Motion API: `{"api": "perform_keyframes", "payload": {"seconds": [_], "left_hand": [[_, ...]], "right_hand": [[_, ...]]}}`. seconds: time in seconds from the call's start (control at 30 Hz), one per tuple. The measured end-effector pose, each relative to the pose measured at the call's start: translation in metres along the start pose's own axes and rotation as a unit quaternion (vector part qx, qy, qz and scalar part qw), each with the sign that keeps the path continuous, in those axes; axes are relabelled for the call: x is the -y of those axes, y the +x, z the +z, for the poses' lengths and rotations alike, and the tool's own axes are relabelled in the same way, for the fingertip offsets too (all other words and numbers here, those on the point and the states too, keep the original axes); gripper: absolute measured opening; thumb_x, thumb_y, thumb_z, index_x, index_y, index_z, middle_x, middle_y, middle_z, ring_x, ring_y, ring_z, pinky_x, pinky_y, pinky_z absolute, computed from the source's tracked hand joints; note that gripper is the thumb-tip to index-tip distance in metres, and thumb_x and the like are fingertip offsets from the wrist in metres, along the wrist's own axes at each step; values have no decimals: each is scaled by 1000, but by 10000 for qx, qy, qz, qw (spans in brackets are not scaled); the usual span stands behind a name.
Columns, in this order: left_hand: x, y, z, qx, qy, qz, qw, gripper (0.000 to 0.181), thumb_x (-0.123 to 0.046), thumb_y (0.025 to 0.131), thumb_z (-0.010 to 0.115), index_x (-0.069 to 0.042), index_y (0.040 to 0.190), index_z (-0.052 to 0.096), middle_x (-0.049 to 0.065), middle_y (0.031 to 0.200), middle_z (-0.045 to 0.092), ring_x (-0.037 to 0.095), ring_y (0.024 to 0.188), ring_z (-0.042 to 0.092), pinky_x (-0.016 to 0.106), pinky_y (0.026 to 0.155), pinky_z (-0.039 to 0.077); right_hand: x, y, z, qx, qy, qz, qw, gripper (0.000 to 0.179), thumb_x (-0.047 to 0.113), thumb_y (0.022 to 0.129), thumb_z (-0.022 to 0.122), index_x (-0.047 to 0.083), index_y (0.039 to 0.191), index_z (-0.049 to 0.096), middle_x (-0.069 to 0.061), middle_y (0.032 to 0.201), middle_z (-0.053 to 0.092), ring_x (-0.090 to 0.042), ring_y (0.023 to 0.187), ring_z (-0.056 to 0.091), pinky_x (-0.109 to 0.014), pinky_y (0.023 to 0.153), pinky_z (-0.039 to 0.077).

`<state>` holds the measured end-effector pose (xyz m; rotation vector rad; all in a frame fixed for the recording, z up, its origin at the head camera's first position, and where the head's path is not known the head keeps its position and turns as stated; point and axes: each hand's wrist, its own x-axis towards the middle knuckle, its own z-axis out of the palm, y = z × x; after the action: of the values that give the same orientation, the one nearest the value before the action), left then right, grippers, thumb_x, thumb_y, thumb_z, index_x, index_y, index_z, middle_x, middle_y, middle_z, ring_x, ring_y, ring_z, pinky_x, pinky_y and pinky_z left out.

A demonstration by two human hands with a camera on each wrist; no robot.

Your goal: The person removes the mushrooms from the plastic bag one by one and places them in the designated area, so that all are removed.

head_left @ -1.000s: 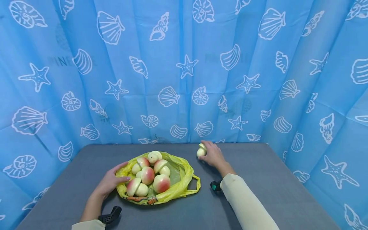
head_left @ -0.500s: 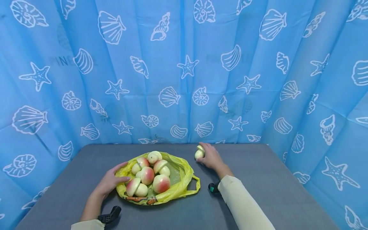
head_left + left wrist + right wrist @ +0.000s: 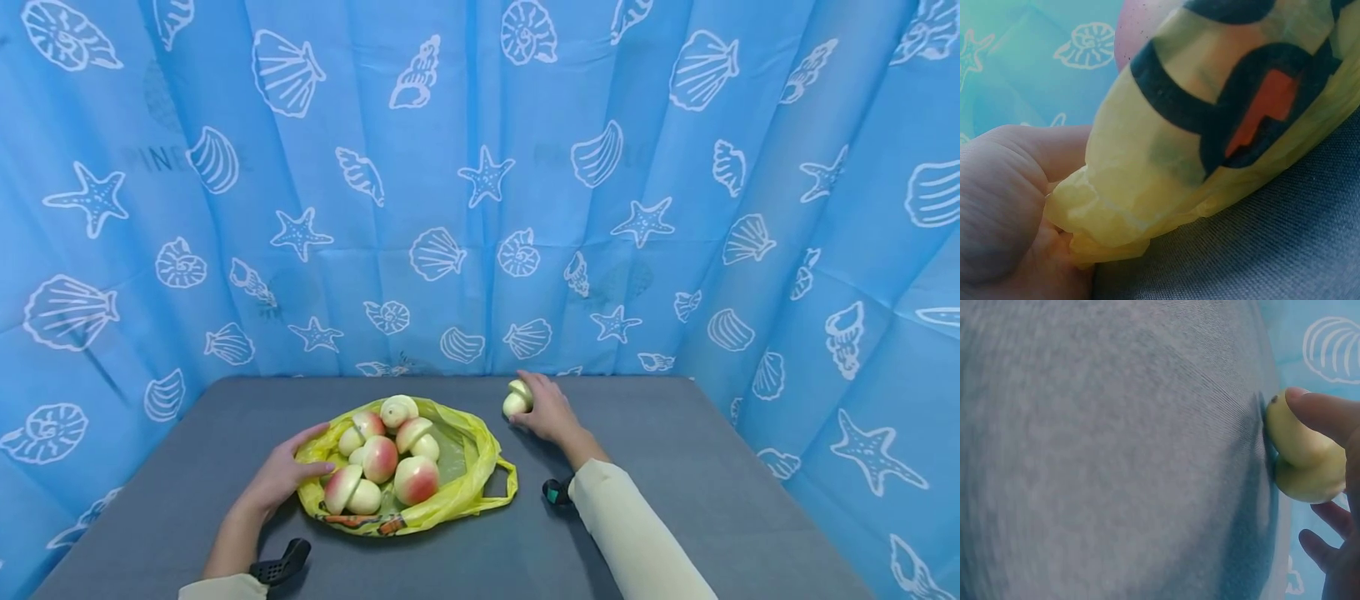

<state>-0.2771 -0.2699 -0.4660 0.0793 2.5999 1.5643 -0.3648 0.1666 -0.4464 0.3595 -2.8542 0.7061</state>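
Observation:
My right hand [image 3: 549, 410] holds a pale toy mushroom [image 3: 514, 405] near the table's back edge. In the right wrist view, the thumb lies on one rounded part of this mushroom [image 3: 1300, 434], which sits right at the table surface. On the left, my left hand [image 3: 287, 473] grips the side of a yellow plastic bag [image 3: 461, 503], with its thumb over the rim. The bag lies wide open and holds several pale mushrooms with pink-tinged caps [image 3: 417, 480]. Up close in the left wrist view, the bag's printed film [image 3: 1129, 194] bunches against the hand.
A grey cloth-covered table [image 3: 675, 483] lies under everything. Behind it hangs a blue curtain [image 3: 480, 208] with white shell and starfish prints. One bag handle [image 3: 512, 483] loops out toward the right. Black wrist devices [image 3: 281, 563] are on both arms.
My right hand has shifted slightly left with the mushroom, toward the bag. The left hand keeps its place on the bag, and the head view has turned a little.

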Motion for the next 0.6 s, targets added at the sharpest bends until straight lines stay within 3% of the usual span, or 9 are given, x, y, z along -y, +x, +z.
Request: {"api": "perform_keyframes", "payload": {"seconds": [0.6], "left_hand": [[0, 1, -1, 53, 60, -6, 10000, 84, -29, 85, 76, -1, 150, 31, 28, 153, 24, 47, 137, 21, 64, 107, 21]], "right_hand": [[8, -12, -28, -162, 242, -421, 9987, 68, 27, 83, 79, 11, 142, 50, -12, 139, 53, -37, 128, 44, -56, 101, 37]]}}
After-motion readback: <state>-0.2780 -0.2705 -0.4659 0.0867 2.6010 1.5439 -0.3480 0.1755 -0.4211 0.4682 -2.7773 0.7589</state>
